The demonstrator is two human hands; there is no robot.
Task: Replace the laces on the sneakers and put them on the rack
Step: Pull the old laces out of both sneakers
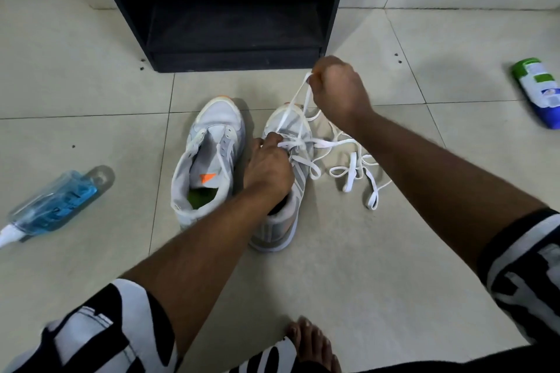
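Two hands on right grey-white mesh sneaker [283,179] | left hand [268,168] pinches eyelet lacing | right hand [338,89] grips flat white lace [298,100], taut up beyond toe, along shoe's long axis | black rack [233,9] ahead

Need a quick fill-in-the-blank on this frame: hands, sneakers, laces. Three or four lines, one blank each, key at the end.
1. The right hand pinches a flat white lace and holds it ____ the grey-and-white striped sneaker.
2. The left hand grips the lace at that sneaker's ____.
3. The other grey-and-white sneaker has ____ lace threaded.
4. The clear bottle of blue liquid lies on the tiled floor to the person's ____.

Missing words: above; eyelets; no; left
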